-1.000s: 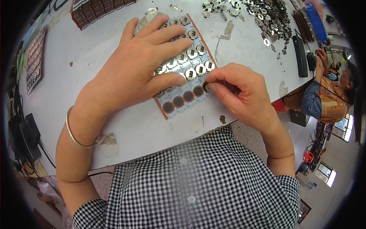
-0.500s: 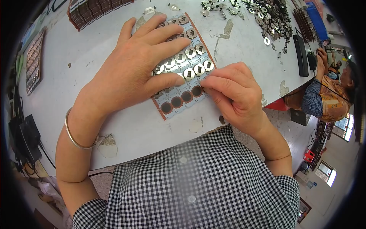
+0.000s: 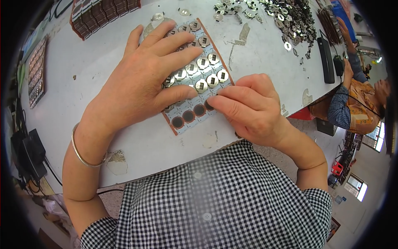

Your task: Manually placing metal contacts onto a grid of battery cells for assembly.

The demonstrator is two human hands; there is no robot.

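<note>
Under my hands lies a light-blue circuit board panel (image 3: 198, 99) with reddish-brown edges. Rows of shiny round metal clips (image 3: 201, 86) sit on it, and the row nearest me shows dark round pads (image 3: 188, 115). My left hand (image 3: 143, 72) rests flat across the panel's left part with fingers spread, hiding several clips. At the panel's near right corner, my right hand (image 3: 253, 108) has thumb and index finger pinched together beside the rightmost dark pad, partly covering it. Whatever is between those fingertips is hidden.
A heap of loose metal clips (image 3: 290, 29) lies at the far right, with stray clips (image 3: 184, 12) beyond the panel. Stacked brown panels (image 3: 105, 16) stand far left; another filled panel (image 3: 37, 72) lies left. A black box (image 3: 326, 60) and a co-worker (image 3: 358, 103) are right.
My right hand has shifted slightly left and nearer me, now covering part of the rightmost dark pad. The panel and left hand appear slightly lower in view. The co-worker's arm now reaches farther out.
</note>
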